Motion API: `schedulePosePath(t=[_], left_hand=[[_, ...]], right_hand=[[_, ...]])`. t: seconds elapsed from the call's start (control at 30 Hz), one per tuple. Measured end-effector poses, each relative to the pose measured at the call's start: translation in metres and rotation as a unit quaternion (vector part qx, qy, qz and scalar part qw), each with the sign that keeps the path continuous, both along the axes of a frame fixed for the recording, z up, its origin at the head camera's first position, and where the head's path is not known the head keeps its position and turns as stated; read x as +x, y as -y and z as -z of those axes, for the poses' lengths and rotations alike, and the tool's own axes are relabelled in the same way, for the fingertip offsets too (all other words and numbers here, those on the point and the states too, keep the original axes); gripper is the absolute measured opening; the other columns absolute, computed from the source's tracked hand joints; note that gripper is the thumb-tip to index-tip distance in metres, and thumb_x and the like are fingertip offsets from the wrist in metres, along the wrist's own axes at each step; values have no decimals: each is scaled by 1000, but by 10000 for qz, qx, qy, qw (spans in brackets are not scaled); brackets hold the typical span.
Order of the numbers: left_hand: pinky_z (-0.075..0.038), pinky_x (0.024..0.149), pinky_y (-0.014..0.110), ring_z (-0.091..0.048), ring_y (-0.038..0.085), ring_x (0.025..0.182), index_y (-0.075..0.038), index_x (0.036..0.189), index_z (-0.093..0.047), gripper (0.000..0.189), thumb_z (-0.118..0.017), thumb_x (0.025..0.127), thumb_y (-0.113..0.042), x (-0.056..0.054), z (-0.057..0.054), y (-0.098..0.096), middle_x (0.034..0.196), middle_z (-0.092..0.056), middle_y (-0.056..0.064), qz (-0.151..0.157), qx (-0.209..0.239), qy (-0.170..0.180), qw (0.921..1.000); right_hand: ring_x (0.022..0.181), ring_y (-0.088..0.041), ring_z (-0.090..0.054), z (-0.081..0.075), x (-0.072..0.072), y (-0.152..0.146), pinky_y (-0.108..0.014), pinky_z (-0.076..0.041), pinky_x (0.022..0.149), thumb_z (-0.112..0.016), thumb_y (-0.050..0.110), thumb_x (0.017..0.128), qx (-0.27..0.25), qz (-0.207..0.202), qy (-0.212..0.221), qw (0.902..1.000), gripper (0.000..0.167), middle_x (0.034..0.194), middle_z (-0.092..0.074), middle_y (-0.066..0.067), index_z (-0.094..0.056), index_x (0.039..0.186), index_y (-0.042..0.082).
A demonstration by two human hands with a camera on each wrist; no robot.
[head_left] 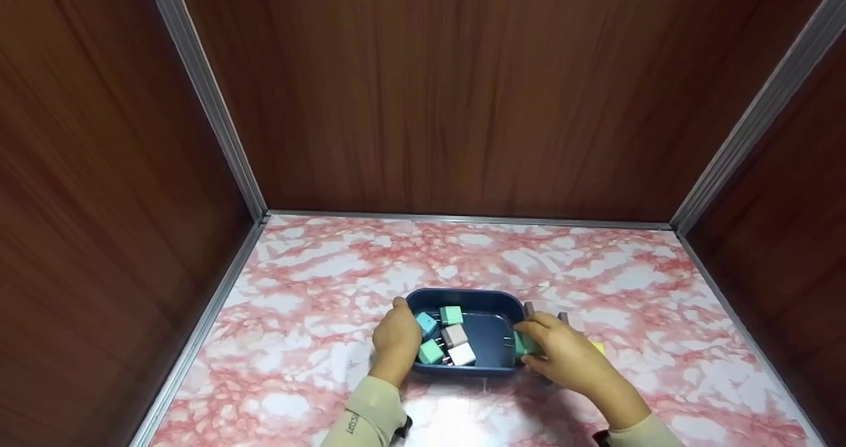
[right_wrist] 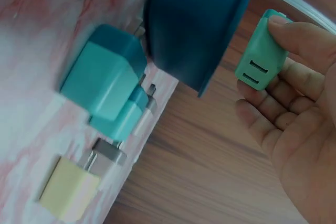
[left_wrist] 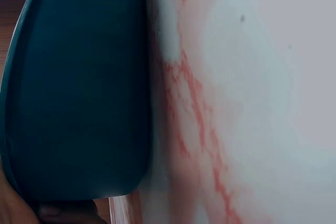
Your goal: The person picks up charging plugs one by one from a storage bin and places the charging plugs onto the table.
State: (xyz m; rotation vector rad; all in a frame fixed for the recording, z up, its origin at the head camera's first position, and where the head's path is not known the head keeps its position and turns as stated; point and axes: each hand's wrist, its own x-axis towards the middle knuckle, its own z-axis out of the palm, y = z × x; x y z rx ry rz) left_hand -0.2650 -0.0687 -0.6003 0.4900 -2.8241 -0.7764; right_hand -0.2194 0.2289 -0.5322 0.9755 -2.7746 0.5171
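Note:
A dark blue tray holds several plug-in chargers: a blue one, a grey-pink one, a white one and green ones, one of them near the far wall. My left hand grips the tray's left end; the tray's outer wall fills much of the left wrist view. Over the tray's right end, my right hand pinches a green USB charger between thumb and fingers. Its two port slots face the right wrist camera.
Right of the tray, several more chargers stand on the marbled table: a large teal one, a smaller teal one, a grey one and a yellow one. Wood-grain panels enclose the back and sides.

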Motion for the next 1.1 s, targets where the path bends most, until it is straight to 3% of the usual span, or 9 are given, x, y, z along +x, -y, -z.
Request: schedulePosePath(t=[0.17, 0.37, 0.63, 0.9, 1.1], left_hand=[[-54, 66, 53, -73, 35, 80, -5, 119, -59, 26, -55, 93, -6, 1, 0, 0, 92, -75, 17, -2, 33, 18, 10000], [-53, 66, 53, -72, 35, 80, -4, 124, -58, 30, -56, 94, -7, 1, 0, 1, 94, -76, 16, 32, 91, 58, 9999], [-53, 66, 53, -73, 35, 81, -5, 122, -58, 28, -56, 94, -7, 0, 0, 1, 95, -75, 17, 41, 71, 90, 9999], [-54, 67, 52, -73, 33, 82, -5, 130, -57, 36, -56, 94, -7, 0, -1, 2, 97, -76, 16, 52, 79, 224, 9997], [-53, 67, 52, -72, 34, 82, -5, 127, -57, 34, -56, 94, -7, -1, 0, 2, 97, -75, 16, 52, 107, 278, 9995]], right_hand=[[102, -13, -63, -4, 7, -9, -37, -55, 85, -86, 17, 82, 77, 84, 63, 9999, 52, 125, -62, -4, -66, 128, 6], [115, -27, -66, -1, 17, -13, -45, -56, 91, -88, 18, 80, 134, 247, 74, 9996, 53, 133, -62, -10, -67, 127, 8], [100, -12, -63, 1, 23, -17, -35, -56, 81, -88, 16, 79, -12, 364, 156, 9992, 51, 120, -62, 0, -68, 126, 12], [104, -11, -62, 2, 29, -30, -37, -55, 87, -87, 13, 80, -213, 480, 118, 9985, 51, 122, -62, 0, -67, 126, 9], [108, -13, -62, 6, 33, -41, -38, -56, 89, -88, 12, 78, -189, 583, 62, 9981, 50, 124, -62, -1, -67, 123, 8]])
